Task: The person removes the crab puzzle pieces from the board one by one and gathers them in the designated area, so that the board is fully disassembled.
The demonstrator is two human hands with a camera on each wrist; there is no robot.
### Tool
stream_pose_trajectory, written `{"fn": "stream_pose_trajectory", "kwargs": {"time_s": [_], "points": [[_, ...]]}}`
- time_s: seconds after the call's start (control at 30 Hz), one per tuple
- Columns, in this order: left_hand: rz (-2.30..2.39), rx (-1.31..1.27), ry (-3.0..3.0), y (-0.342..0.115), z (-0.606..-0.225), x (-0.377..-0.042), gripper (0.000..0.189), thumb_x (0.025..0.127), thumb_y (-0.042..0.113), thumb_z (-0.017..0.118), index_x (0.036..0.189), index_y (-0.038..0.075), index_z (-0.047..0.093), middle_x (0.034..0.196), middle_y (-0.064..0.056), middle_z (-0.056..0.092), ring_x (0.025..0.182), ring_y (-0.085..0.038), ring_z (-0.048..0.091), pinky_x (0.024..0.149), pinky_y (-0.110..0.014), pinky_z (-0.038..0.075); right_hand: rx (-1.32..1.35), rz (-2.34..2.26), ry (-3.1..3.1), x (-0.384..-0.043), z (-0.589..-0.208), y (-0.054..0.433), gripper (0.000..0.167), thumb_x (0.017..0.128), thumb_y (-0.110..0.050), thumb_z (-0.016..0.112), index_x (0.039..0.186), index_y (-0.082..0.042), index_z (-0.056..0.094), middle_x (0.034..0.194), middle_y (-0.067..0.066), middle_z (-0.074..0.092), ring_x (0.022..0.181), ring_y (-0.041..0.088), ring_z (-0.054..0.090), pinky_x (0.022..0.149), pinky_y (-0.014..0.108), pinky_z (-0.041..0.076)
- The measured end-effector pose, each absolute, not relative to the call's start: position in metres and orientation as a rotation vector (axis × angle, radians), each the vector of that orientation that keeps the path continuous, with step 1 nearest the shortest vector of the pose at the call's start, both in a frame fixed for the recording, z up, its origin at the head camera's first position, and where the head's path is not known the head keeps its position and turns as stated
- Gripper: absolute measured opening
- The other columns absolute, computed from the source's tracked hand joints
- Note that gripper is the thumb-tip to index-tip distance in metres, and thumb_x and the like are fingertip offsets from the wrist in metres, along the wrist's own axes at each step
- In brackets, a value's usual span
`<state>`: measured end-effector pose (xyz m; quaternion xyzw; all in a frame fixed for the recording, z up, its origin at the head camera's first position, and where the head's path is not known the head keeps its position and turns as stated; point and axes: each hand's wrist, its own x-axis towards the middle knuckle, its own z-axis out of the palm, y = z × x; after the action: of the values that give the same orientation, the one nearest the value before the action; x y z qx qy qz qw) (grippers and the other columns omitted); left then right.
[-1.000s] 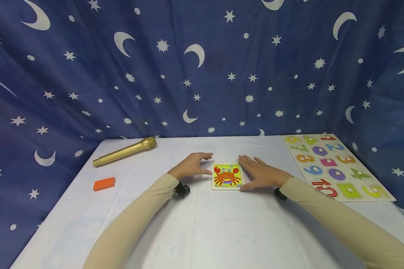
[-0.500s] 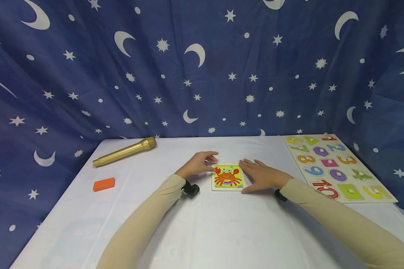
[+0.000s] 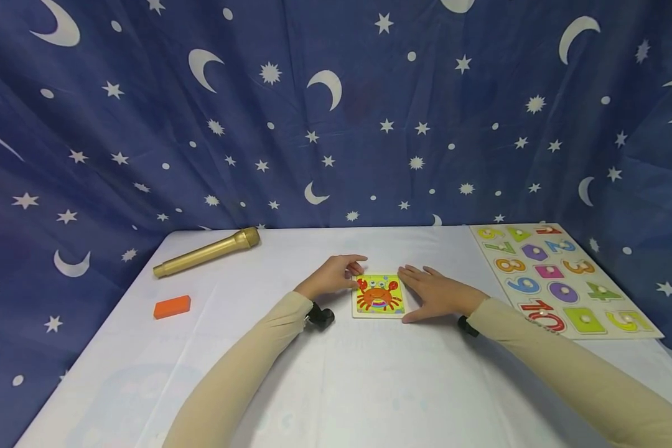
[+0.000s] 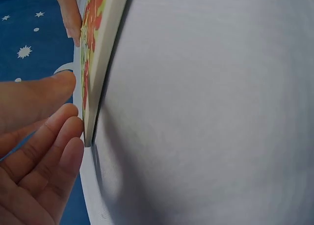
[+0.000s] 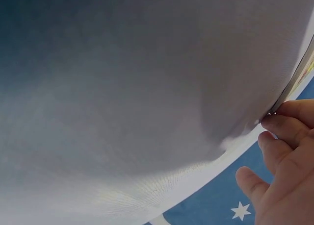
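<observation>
A small square crab jigsaw puzzle [image 3: 379, 295] with a pale border lies flat on the white table. At its upper left corner is my left hand [image 3: 330, 276], fingers loosely bent. In the left wrist view, fingertips of the left hand [image 4: 44, 151] meet the edge of the puzzle [image 4: 100, 63], while the thumb is held apart from them. Along the right edge rests my right hand [image 3: 441, 295], its fingers extended and its thumb by the lower right corner. The right wrist view has fingertips of the right hand [image 5: 289, 151] against the board's edge.
A number and shape peg puzzle [image 3: 560, 283] lies at the table's right. On the left are a gold toy microphone [image 3: 207, 253] and an orange block [image 3: 172, 307]. A blue curtain [image 3: 336, 124] with moons and stars hangs behind the table.
My left hand has moved right to the crab puzzle's corner, and its fingers have bent a little. The right hand and the puzzle have stayed almost where they were.
</observation>
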<state>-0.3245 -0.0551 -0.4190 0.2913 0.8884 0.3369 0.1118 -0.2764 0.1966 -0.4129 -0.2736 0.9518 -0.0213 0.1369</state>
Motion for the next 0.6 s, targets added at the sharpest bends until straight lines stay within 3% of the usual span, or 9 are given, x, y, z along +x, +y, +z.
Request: {"fn": "stream_pose_trajectory", "kwargs": {"time_s": [0.6], "points": [[0.825,0.904,2.673,-0.0515,-0.4123,-0.3220,0.055,0.083,0.007,0.069,0.135,0.006,0.050,0.107,-0.006,0.065,0.095,-0.015,0.059,0.087,-0.028,0.049,-0.787,-0.082,2.746,-0.2755,-0.4119,0.1955,0.112,0.071,-0.074,0.059,0.148,-0.002,0.022,0.156,0.016,0.021,0.144,0.032,0.018,0.115,0.056,0.015]]}}
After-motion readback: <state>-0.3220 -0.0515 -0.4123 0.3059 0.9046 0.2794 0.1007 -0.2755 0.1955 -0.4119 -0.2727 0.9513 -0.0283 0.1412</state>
